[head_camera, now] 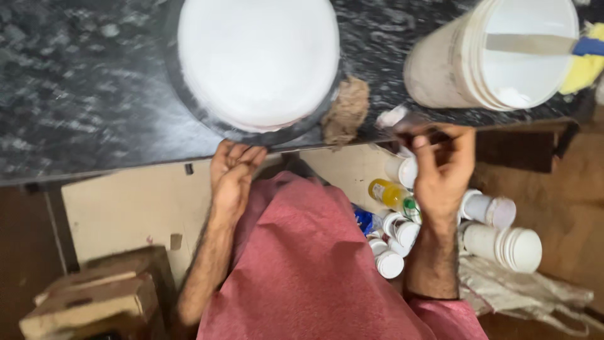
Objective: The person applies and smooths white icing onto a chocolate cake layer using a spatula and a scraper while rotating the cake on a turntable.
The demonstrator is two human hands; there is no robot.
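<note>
A dark speckled stone counter (82,94) is seen from above, with a round white-frosted cake (258,63) sat on a dark turntable (207,123). The turntable's front rim is gripped by the left hand (234,173), fingers curled. A blurry small object, hard to make out, is pinched by the right hand (442,167) near a white plastic bucket (497,56).
</note>
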